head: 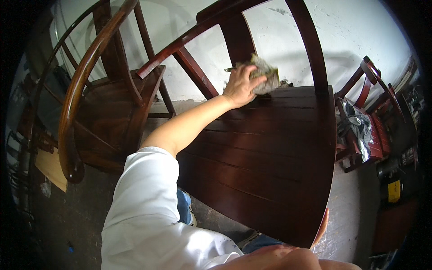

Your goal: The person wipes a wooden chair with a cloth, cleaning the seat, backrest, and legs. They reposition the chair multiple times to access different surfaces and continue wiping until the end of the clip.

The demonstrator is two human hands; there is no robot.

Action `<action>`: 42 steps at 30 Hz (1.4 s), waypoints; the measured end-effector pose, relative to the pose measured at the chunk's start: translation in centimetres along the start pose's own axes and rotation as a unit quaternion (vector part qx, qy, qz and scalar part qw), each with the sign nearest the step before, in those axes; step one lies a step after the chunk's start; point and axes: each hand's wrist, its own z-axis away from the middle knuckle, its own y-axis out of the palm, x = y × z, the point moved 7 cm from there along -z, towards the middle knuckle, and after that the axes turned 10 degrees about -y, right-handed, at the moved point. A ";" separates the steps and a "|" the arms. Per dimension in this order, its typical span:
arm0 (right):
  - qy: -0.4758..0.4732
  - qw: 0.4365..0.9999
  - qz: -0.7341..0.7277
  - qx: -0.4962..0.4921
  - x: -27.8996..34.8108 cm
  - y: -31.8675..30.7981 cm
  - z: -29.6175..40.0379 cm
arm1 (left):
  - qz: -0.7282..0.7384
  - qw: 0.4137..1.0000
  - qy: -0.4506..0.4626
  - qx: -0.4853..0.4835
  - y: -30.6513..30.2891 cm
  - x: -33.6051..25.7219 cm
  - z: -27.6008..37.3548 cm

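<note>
A crumpled, mottled greyish-yellow cloth is in my left hand, its fingers closed over it and slightly blurred. The hand is at the rear of a dark red wooden chair's slatted seat, beside the foot of the flat back splat. The chair's curved top rail runs above my left forearm. My right hand is partly in view at the bottom edge, by the seat's front corner; its fingers are mostly hidden.
At left stands a brown wooden armchair with a glossy curved armrest. A smaller red chair at right bears a grey cloth. A white wall rises behind. A light board leans at lower left, and dark containers stand at far right.
</note>
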 end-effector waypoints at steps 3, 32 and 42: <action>-0.019 1.000 -0.008 -0.010 -0.4 -0.1 0.7 | 0.033 0.999 0.005 -0.014 -0.8 2.1 -1.4; -0.107 0.986 0.130 -0.005 -0.4 -1.3 0.7 | 0.197 0.878 -0.291 0.324 3.6 8.3 8.1; -0.123 0.983 0.137 -0.017 -1.2 -1.1 1.0 | 0.163 0.839 -0.448 0.260 3.9 16.0 11.2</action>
